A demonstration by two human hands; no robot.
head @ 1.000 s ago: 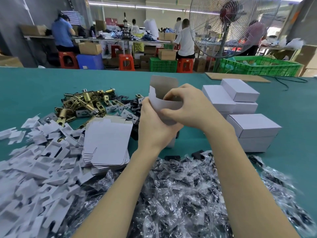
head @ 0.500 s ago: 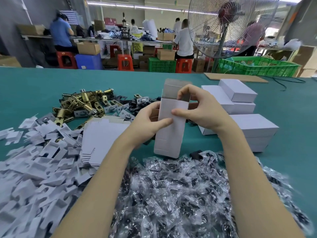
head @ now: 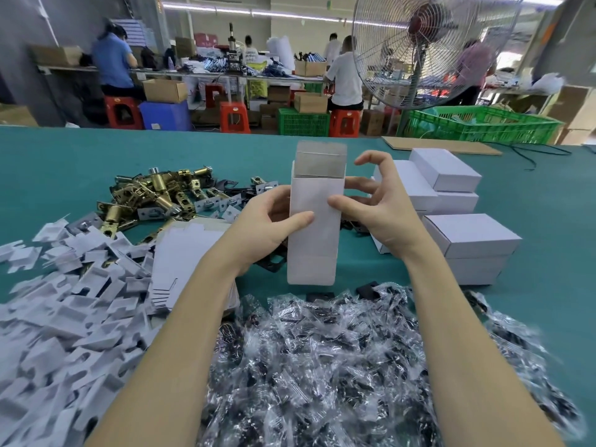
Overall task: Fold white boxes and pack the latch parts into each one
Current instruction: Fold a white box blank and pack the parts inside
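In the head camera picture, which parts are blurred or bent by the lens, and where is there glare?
Head view: the white box held by both hands is sharp; the plastic bags throw many small glints and smear toward the lower right corner; the paper inserts blur at the left edge; the table edge curves from wide-angle distortion.

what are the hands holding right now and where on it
A tall white cardboard box, upright with its top open. The left hand grips its left side and the right hand its right side, both thumbs pressed on the front face.
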